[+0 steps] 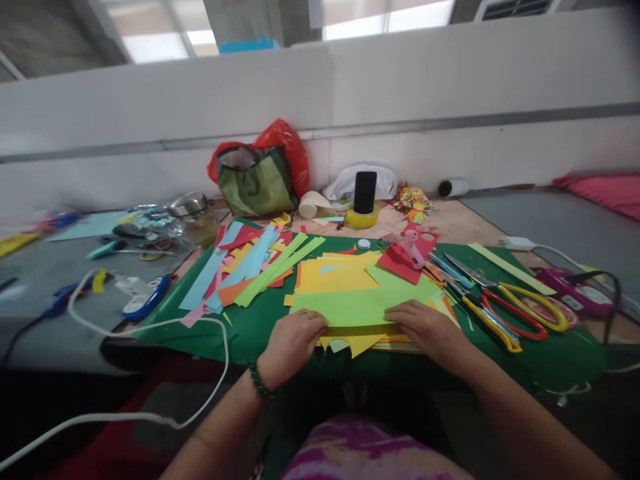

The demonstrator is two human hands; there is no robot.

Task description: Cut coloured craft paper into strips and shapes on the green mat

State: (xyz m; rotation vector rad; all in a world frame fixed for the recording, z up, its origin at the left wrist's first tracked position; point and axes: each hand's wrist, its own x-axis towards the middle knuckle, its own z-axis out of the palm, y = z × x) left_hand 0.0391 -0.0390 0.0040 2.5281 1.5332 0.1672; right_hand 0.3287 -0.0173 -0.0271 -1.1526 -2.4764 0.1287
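A light green paper sheet (350, 307) lies on top of yellow sheets (335, 275) on a dark green mat (260, 320). My left hand (293, 343), with a bead bracelet on the wrist, has its fingers curled and pinches the near left edge of the light green sheet. My right hand (427, 327) rests on the sheet's near right edge, fingers bent down onto the paper. Both hands are at the front edge of the table.
Paper strips (255, 263) in blue, green and red fan out at the left. Yellow and red scissors (505, 303) lie at the right. A red bag (260, 167), tape roll with a black phone (364, 200), glass jar (195, 217) and white cable (150, 327) surround the mat.
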